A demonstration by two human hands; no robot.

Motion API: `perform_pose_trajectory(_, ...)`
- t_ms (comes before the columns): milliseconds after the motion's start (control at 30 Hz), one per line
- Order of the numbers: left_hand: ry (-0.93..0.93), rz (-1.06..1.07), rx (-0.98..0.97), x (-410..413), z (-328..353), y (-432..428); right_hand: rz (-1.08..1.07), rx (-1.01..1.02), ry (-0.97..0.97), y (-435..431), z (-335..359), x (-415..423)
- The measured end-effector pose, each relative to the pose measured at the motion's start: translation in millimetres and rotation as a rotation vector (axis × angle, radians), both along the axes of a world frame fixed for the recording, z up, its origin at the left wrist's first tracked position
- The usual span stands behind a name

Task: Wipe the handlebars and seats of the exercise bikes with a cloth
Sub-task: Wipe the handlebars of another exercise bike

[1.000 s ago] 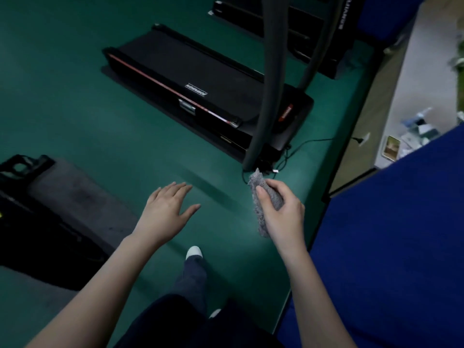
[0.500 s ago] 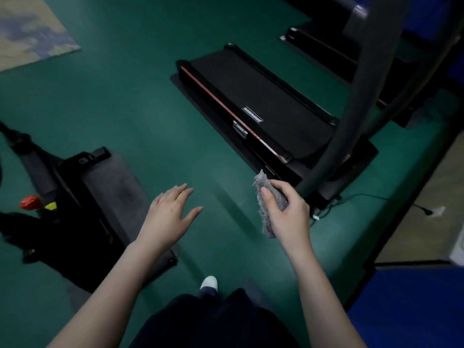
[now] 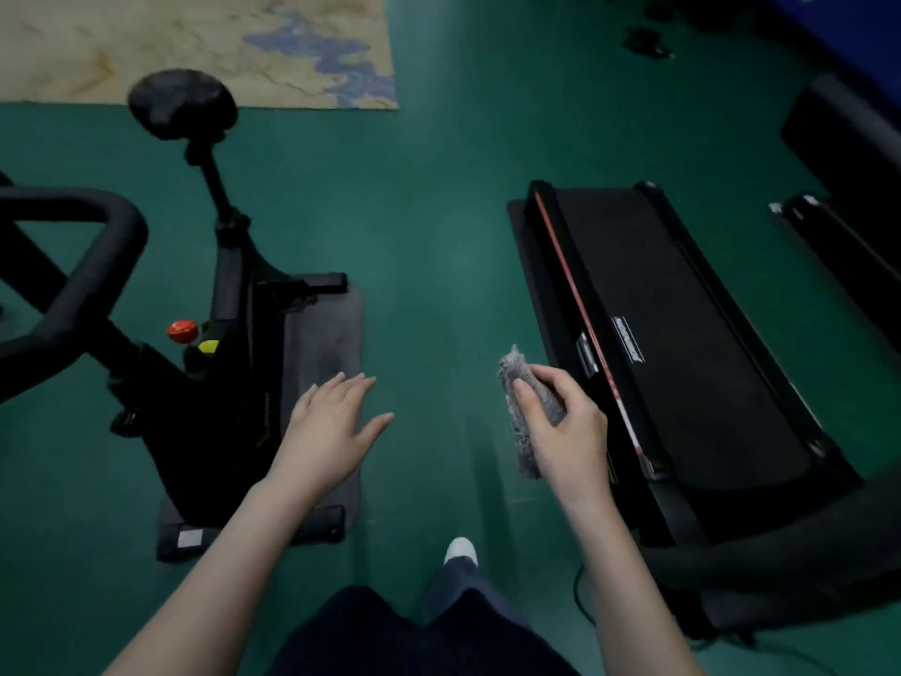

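- Right hand (image 3: 565, 431): fingers (image 3: 556, 378) and thumb are clamped on the grey cloth (image 3: 520, 434). The cloth is bunched, with one end standing above the thumb and the other hanging below the palm.
- Left hand (image 3: 331, 422): fingers (image 3: 341, 383) are straight and slightly apart, palm down, holding nothing.
- Cloth position: to the right of the exercise bike (image 3: 229, 373) and apart from it.
- Left hand position: in line with the right edge of the grey mat (image 3: 326, 334) under the exercise bike.
- Seat (image 3: 183, 104): black, on a tilted post at the far end of the exercise bike.
- Handlebar (image 3: 83, 280): black loop at the left side of the exercise bike.
- Red knob (image 3: 183, 330): on the exercise bike frame, between handlebar and seat post.
- Treadmill (image 3: 682, 344): flat on the green floor (image 3: 429, 236), right of the exercise bike, past the right hand.
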State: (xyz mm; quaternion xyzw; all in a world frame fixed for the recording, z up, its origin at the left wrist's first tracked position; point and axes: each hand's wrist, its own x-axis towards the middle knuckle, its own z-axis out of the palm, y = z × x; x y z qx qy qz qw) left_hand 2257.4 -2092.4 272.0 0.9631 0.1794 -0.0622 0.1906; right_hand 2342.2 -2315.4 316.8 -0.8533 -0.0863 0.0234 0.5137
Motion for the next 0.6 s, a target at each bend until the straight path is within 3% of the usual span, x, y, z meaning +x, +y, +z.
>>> perform_pose_trajectory(333, -0.021, 0.271, 0.007, 38.7, 5.0, -7.6, 0.248, 0.039, 0.038, 16.6, -4.7, 94.4)
perform_pose_trajectory(600, -0.004, 0.434, 0.036, 71.5, -1.0, 34.4, 0.457, 0.024, 0.033, 84.1, -13.5, 152.5)
